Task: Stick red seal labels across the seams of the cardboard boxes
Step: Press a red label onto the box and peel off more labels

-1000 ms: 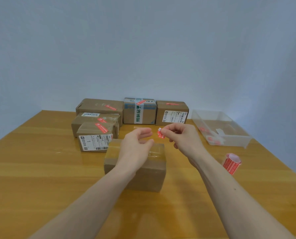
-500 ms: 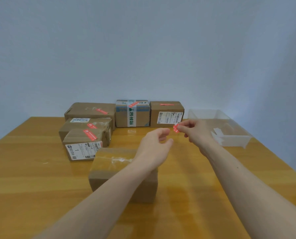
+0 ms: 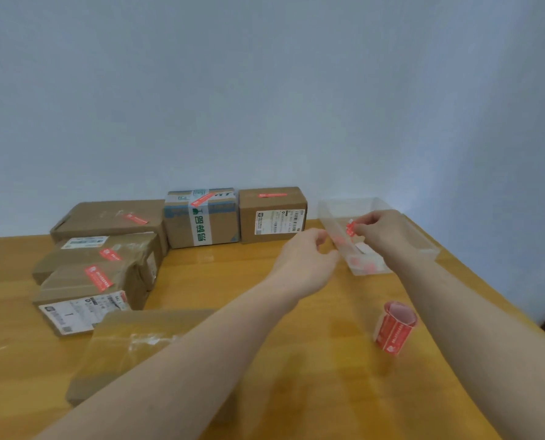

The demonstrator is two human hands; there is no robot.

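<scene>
My right hand [image 3: 382, 233] pinches a small red and white label scrap [image 3: 350, 226] above the clear plastic tray [image 3: 423, 246]. My left hand [image 3: 306, 258] hovers just left of the tray with fingers curled and nothing in it. A plain taped cardboard box [image 3: 131, 347] lies near me under my left forearm, with no red label showing on it. The roll of red seal labels [image 3: 395, 328] stands on the table by my right forearm.
Several cardboard boxes with red labels stand at the left and back: a stack [image 3: 87, 281], a flat box [image 3: 109, 217], a green-taped box [image 3: 201, 217] and a brown box [image 3: 271, 214]. Red scraps lie in the tray. The wooden table's [image 3: 265, 392] right edge is near.
Both hands moved right, away from the near box, to the clear tray. The view swung right, so the label roll came back into sight.
</scene>
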